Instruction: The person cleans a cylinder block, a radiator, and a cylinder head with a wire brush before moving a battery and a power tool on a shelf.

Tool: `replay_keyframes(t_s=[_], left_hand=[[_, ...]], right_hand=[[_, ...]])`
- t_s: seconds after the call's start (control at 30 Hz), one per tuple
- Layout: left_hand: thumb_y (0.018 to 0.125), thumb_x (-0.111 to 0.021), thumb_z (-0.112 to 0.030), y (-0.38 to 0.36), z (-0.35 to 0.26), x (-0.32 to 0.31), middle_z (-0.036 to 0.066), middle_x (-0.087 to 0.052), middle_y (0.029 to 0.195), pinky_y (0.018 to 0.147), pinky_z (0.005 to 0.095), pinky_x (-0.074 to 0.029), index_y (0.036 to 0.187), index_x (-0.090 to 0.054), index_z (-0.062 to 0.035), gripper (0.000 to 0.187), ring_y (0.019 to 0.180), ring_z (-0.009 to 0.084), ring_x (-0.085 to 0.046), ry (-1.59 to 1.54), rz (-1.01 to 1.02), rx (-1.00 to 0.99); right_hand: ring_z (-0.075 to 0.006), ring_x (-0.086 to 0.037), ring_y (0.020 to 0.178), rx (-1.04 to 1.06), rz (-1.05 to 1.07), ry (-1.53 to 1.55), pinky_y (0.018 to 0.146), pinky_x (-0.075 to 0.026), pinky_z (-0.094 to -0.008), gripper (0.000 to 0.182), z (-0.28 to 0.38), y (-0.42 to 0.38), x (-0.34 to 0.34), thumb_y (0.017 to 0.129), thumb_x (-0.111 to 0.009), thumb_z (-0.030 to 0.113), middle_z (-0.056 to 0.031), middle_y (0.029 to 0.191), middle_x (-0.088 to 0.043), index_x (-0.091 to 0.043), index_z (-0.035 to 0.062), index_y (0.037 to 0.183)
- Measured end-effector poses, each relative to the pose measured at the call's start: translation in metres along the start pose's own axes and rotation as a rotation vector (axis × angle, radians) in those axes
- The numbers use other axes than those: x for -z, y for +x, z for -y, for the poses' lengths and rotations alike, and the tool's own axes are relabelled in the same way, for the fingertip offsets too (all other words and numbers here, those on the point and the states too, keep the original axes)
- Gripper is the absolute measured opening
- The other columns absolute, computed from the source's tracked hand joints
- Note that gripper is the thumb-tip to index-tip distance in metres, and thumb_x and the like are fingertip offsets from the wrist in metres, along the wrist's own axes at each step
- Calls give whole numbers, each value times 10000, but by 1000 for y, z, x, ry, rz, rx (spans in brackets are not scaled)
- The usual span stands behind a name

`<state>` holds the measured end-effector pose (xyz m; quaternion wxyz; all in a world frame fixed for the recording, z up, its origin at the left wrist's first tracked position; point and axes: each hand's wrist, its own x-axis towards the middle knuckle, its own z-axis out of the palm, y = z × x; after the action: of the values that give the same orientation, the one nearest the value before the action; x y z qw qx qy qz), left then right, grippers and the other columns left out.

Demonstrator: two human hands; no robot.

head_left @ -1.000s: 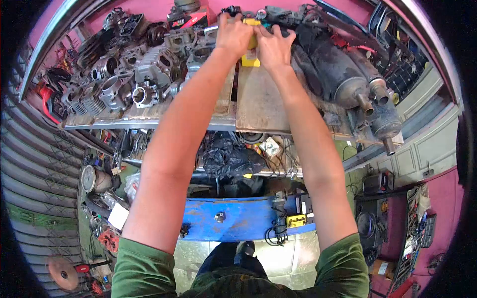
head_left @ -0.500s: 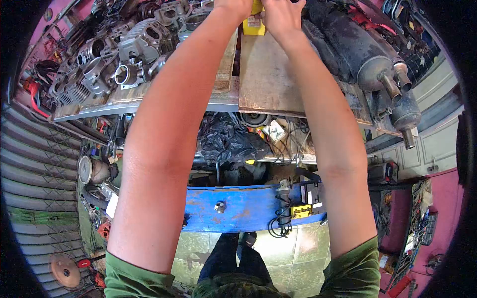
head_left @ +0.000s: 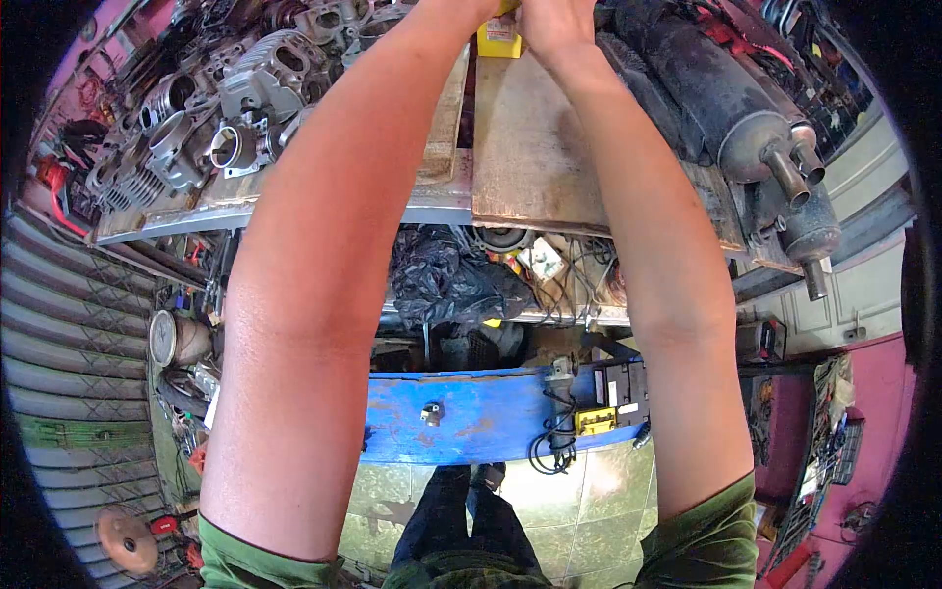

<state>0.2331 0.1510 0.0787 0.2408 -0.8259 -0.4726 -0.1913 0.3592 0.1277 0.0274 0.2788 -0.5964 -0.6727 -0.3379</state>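
Note:
A yellow box with a pale label is at the top edge of the view, over the wooden workbench. My left hand is against its left side. On the other side, my right hand presses in close to it. Both hands are closed about the upper part of the box, though the frame cuts off most of the fingers. Under my arms lies a plywood board on the bench. Metal engine parts are piled to the left, and dark exhaust mufflers lie to the right.
Below the bench top, a shelf holds a black plastic bag and cables. Nearer stands a blue bench carrying a small metal part, an angle grinder and a battery. A roller shutter is at left.
My hands and the yellow box have moved slightly farther away, so more of them is cut off by the top edge. The view has also shifted a little.

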Motion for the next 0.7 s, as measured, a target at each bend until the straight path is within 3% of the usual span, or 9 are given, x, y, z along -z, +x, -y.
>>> replay_keyframes(t_s=[0.07,0.23,0.4,0.47,0.7], left_hand=[[863,-629,-269,3,-1,-10,131,-781,991,1070,497,-363,927,-812,-200,206,981,290,-752,-14,-79,12],[865,-638,-263,-2,-7,-2,124,-783,978,1062,492,-371,923,-815,-198,197,977,284,-752,14,-45,18],[873,-634,-267,-4,-1,1,131,-781,961,1065,490,-364,914,-816,-183,204,960,282,-755,54,-58,13],[871,-636,-275,-9,0,-3,134,-780,948,1064,484,-358,906,-816,-175,209,934,286,-758,-16,-156,17],[862,-638,-289,4,1,-6,147,-776,998,1089,500,-362,953,-809,-155,236,969,303,-751,36,-58,-8]], right_hand=[[-299,-619,1230,-3,-7,19,1043,-331,-709,355,1,0,1,916,-627,163,-102,1186,-732,-640,133,1270],[-293,-620,1229,-21,60,41,1049,-325,-698,302,2,0,9,909,-624,149,-105,1135,-746,-678,130,1206],[-284,-629,1199,40,-38,76,999,-353,-626,318,-5,6,-7,862,-669,139,-109,1077,-753,-701,136,1178],[-290,-627,1197,36,-46,108,994,-356,-616,331,-10,5,-13,847,-682,133,-111,1069,-753,-702,134,1178],[-300,-619,1205,-9,-9,95,974,-365,-583,348,5,-5,17,848,-682,89,-124,1076,-752,-694,131,1193]])
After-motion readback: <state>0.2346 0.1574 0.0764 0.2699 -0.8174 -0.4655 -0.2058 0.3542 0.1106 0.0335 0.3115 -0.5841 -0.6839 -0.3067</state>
